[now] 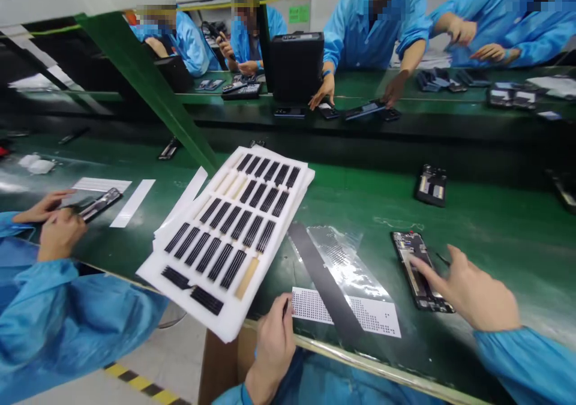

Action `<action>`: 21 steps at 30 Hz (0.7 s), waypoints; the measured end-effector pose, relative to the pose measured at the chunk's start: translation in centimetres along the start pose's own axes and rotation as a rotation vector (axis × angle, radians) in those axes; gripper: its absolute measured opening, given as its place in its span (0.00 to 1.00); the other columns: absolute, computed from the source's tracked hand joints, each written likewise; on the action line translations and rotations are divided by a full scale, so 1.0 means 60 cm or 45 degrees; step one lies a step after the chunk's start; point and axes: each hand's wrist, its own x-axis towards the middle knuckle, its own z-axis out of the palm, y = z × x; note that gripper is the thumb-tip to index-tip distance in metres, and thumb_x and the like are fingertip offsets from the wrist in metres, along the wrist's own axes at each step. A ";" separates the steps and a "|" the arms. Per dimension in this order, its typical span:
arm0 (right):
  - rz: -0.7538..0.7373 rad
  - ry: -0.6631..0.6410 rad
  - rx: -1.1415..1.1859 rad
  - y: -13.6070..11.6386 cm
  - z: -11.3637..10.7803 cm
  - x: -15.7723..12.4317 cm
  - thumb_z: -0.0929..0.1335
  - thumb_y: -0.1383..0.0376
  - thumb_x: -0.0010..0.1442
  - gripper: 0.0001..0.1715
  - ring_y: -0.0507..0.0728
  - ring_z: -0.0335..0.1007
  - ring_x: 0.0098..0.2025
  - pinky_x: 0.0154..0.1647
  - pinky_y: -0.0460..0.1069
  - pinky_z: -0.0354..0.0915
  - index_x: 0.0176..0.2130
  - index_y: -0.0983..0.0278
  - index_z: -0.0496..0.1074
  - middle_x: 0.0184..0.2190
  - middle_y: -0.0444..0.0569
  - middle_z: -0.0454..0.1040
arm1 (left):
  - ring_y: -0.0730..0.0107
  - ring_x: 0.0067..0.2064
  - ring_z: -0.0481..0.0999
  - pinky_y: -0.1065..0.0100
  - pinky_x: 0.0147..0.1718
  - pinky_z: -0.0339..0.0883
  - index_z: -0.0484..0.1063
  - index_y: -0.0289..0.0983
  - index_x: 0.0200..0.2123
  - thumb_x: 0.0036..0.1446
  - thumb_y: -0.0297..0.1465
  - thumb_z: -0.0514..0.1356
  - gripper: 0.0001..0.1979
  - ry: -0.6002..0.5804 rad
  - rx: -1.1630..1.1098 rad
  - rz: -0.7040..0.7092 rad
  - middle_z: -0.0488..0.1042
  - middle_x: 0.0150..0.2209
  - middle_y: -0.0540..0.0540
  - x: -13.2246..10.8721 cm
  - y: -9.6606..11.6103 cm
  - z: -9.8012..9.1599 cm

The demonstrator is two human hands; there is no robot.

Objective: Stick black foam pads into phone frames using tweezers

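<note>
Green worktop [355,192] under your opened phone [419,290] | your right hand [483,294] spread, thumb hiding its middle, contact unclear | your left hand [274,333] pinching a small dark piece [285,308], mostly hidden

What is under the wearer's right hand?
The right hand is over an opened phone, which lies on the green table. Its inner parts show at both ends; the patch directly beneath the hand is covered.

phone [420,292] at right fingers [458,261]: 1 | gray strip [321,276]: 1 | dotted white sheet [310,303]: 1 | co-workers [375,30]: 5
</note>
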 end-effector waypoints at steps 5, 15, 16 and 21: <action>-0.071 -0.046 0.488 -0.112 -0.060 0.051 0.56 0.43 0.64 0.32 0.65 0.76 0.28 0.30 0.56 0.68 0.26 0.59 0.72 0.27 0.57 0.79 | 0.64 0.43 0.82 0.70 0.35 0.76 0.70 0.37 0.55 0.66 0.21 0.47 0.19 -0.078 0.311 -0.001 0.77 0.51 0.39 0.065 0.024 0.019; -0.310 -0.529 1.542 -0.366 0.093 0.136 0.64 0.29 0.52 0.43 0.56 0.74 0.22 0.25 0.49 0.70 0.30 0.66 0.75 0.21 0.54 0.79 | 0.57 0.45 0.80 0.65 0.33 0.79 0.66 0.32 0.64 0.56 0.13 0.52 0.32 -0.163 0.623 -0.142 0.62 0.67 0.33 0.196 0.055 0.064; -0.331 -0.545 1.534 -0.369 0.104 0.135 0.66 0.30 0.50 0.42 0.56 0.75 0.24 0.26 0.49 0.71 0.30 0.66 0.75 0.22 0.54 0.79 | 0.56 0.45 0.80 0.65 0.33 0.79 0.66 0.32 0.64 0.56 0.13 0.51 0.32 -0.169 0.617 -0.154 0.63 0.67 0.33 0.198 0.055 0.065; -0.369 -0.607 1.503 -0.367 0.127 0.124 0.70 0.34 0.52 0.36 0.59 0.79 0.29 0.35 0.51 0.73 0.32 0.64 0.75 0.24 0.52 0.80 | 0.52 0.48 0.80 0.62 0.33 0.80 0.67 0.32 0.63 0.56 0.12 0.49 0.33 -0.197 0.480 -0.230 0.66 0.66 0.34 0.199 0.053 0.069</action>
